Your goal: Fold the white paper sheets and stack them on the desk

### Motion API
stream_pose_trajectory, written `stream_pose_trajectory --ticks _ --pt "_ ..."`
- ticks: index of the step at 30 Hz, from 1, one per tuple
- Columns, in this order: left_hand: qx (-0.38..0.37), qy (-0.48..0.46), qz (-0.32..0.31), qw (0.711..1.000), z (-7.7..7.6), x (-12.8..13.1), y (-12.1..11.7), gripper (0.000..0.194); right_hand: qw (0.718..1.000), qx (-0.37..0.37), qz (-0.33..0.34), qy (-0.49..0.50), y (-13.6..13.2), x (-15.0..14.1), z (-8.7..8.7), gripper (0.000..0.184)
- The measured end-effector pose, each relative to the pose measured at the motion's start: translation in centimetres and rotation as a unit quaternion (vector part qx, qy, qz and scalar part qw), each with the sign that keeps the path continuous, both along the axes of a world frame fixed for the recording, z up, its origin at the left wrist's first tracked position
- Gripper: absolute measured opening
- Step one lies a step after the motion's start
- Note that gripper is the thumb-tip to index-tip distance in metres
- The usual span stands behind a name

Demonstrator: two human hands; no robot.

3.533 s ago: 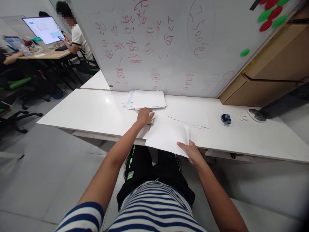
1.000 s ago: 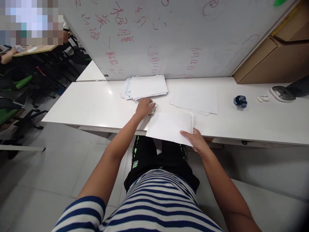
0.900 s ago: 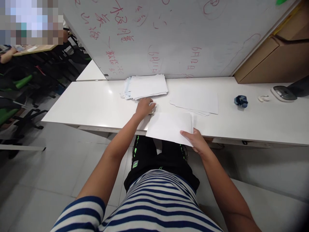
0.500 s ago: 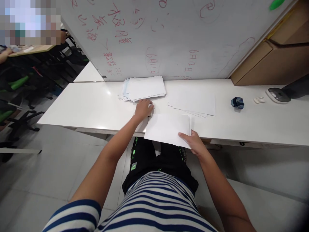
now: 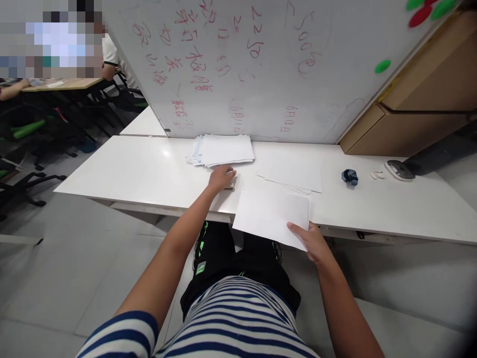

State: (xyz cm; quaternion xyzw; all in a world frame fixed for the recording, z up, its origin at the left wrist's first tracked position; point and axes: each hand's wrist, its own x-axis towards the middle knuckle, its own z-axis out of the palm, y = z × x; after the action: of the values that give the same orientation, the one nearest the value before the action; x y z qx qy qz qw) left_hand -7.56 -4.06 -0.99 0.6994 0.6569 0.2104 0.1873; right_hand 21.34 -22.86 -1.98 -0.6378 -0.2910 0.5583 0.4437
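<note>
My right hand (image 5: 316,241) grips a few sheets of white paper (image 5: 272,214) by their right edge, thumb on top and fingers underneath. The sheets are held tilted over the table's front edge. With fingers curled down, my left hand (image 5: 222,178) is low over the table, just in front of a thick paper stack (image 5: 227,149). A small narrow object (image 5: 230,188) shows under its fingertips, mostly hidden, so its kind is unclear. Behind the held sheets, a thin spread of loose paper (image 5: 290,169) lies on the tabletop.
The white table (image 5: 119,169) runs across the view, backed by a whiteboard (image 5: 261,89) with red writing. To the right are a dark blue object (image 5: 349,177), a small white piece (image 5: 377,175), a grey-and-white device (image 5: 400,170) and cardboard boxes (image 5: 402,129). People sit at another table (image 5: 70,85).
The camera view has shifted, with more of the whiteboard showing. My right hand has drawn the held sheets a little to the right, away from my left hand, which stays near the stack.
</note>
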Motion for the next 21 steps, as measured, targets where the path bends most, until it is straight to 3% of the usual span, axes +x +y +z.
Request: stream_pose_trajectory --ticks 15,18,21 --pt "-0.005 0.019 -0.004 1.0 0.1 0.1 -0.4 0.033 1.0 0.004 -0.011 -0.014 0.9 -0.3 -0.1 0.041" --pt "-0.008 0.024 -0.002 1.0 0.2 0.2 -0.4 0.034 0.999 0.033 -0.022 -0.016 2.3 -0.5 0.1 0.042" --pt "-0.005 0.032 -0.004 0.999 0.3 0.1 -0.5 0.035 0.996 0.087 -0.034 -0.018 5.5 -1.2 1.3 0.043"
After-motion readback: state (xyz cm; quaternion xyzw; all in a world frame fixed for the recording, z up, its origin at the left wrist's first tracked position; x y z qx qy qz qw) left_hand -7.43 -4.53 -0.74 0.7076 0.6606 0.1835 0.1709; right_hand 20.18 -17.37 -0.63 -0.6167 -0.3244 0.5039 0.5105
